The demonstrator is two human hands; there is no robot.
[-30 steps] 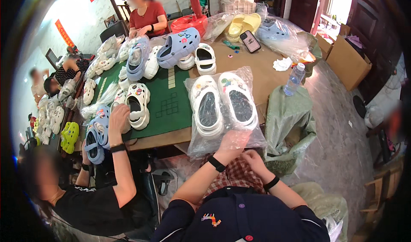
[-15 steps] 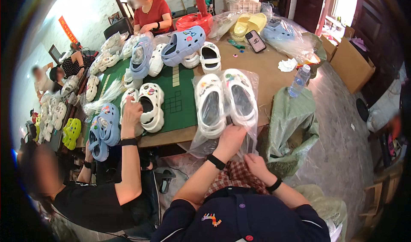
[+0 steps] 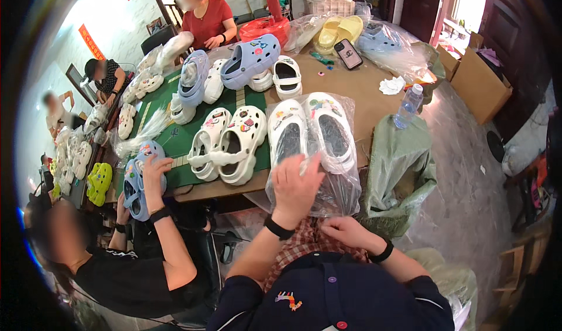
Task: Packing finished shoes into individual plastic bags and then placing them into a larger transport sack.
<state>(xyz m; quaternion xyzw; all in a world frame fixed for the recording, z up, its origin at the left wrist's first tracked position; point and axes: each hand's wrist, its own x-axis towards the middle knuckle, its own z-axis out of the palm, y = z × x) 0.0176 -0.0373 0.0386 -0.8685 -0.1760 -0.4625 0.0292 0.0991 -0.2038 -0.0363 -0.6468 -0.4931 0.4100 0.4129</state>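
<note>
A pair of white clogs (image 3: 291,120) with coloured charms lies inside a clear plastic bag (image 3: 345,184) at the table's near edge. My left hand (image 3: 298,184) is raised over the bag's near part, its fingers apart and nothing in them. Below the bag, close to my lap, my right hand (image 3: 349,235) lies loosely with its fingers slightly bent; nothing shows in it. Just left of the bag stands an unbagged pair of white charm-covered clogs (image 3: 243,140). At the left, a co-worker's hand (image 3: 153,178) touches a pair of blue clogs (image 3: 136,193).
More white and blue clogs (image 3: 252,61) stand farther back on the table (image 3: 363,91). A phone (image 3: 349,54), crumpled white paper (image 3: 392,85) and a water bottle (image 3: 408,108) are on the right. A green woven sack (image 3: 398,173) hangs at the table's right edge. Another person in red sits opposite.
My left hand has let go of the bag and moved up and left. My right hand has drawn back slightly. The unbagged white clogs came rightward; the co-worker's hand moved to the blue clogs.
</note>
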